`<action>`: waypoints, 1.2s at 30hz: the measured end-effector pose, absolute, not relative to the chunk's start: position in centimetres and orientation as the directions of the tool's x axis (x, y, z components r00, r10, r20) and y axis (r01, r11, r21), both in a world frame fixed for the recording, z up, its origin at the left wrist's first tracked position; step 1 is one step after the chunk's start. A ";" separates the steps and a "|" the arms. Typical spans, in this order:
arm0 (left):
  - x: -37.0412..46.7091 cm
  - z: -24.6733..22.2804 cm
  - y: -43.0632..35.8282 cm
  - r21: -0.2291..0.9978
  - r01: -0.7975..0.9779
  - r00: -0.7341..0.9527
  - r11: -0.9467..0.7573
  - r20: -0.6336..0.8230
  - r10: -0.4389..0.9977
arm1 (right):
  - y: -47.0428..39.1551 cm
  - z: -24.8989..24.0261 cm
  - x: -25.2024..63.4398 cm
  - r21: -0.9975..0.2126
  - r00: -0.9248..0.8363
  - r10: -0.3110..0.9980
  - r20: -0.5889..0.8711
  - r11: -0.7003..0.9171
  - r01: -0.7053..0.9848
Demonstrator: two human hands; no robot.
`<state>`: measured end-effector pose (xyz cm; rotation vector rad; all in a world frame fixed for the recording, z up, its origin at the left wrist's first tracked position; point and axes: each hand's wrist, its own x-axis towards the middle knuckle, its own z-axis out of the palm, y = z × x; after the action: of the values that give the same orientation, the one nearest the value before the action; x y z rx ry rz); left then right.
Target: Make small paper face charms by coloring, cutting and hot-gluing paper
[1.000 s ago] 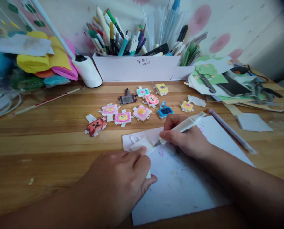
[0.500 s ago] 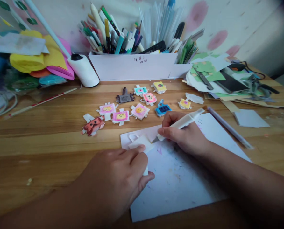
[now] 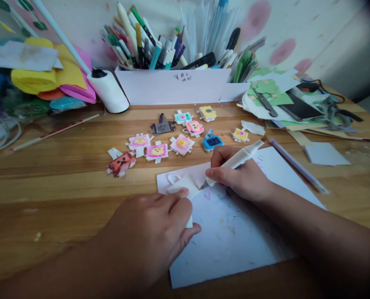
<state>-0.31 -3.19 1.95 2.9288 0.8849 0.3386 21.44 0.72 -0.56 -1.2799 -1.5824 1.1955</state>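
My right hand grips a white marker with its fingers wrapped round the barrel. The marker's grey tip points down and left, at the right edge of a small white paper piece. That piece has a loop at its upper left. My left hand holds the piece down, fingers curled over it and thumb at its lower end, so part of it is hidden. Beneath both hands lies a white board with faint colour marks and smudges.
Several small coloured paper figures lie beyond the board. A white pen box full of pens stands against the wall. Right of the board is a purple stick, then folded white paper, a phone and scraps. A lamp base stands left.
The marker tip has shifted slightly to the right and down along the edge of the paper piece. My left hand keeps its place on it.
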 end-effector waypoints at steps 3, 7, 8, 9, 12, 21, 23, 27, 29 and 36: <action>-0.3 1.8 -3.2 0.128 0.536 0.812 -0.834 0.191 0.551 | 0.7 -0.4 21.4 -0.959 -0.195 0.981 0.008 0.063 0.277; -0.3 1.7 -3.3 0.129 0.539 0.810 -0.832 0.193 0.554 | 0.7 -0.4 21.3 -0.960 -0.196 0.981 0.005 0.060 0.274; -0.3 1.8 -3.2 0.128 0.540 0.809 -0.832 0.195 0.555 | 0.7 -0.4 21.3 -0.959 -0.183 0.983 0.017 0.068 0.276; -0.3 1.9 -3.2 0.126 0.540 0.808 -0.832 0.198 0.555 | 0.7 -0.4 21.3 -0.957 -0.175 0.984 0.026 0.075 0.280; -0.3 2.2 -3.1 0.119 0.528 0.819 -0.841 0.191 0.542 | 0.8 -0.5 21.4 -0.961 -0.193 0.981 -0.001 0.052 0.273; -0.3 2.0 -3.1 0.107 0.525 0.816 -0.844 0.216 0.535 | 0.7 -0.4 21.3 -0.965 -0.167 0.986 -0.014 0.030 0.260; -0.3 1.9 -3.2 0.114 0.525 0.816 -0.844 0.214 0.537 | 0.7 -0.4 21.4 -0.964 -0.167 0.986 -0.012 0.033 0.264; -0.4 1.6 -3.3 0.123 0.528 0.817 -0.840 0.198 0.542 | 0.7 -0.4 21.4 -0.964 -0.184 0.983 -0.028 0.022 0.264; -0.5 1.4 -3.4 0.124 0.536 0.809 -0.835 0.209 0.550 | 0.7 -0.4 21.4 -0.964 -0.195 0.981 -0.022 0.031 0.265; -0.5 1.2 -3.3 0.117 0.547 0.806 -0.829 0.195 0.559 | 0.8 -0.5 21.3 -0.968 -0.192 0.981 -0.014 0.035 0.249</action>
<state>-0.54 -3.35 1.22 2.9332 0.8990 0.3434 21.34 0.79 -0.50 -1.2893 -1.5485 1.2125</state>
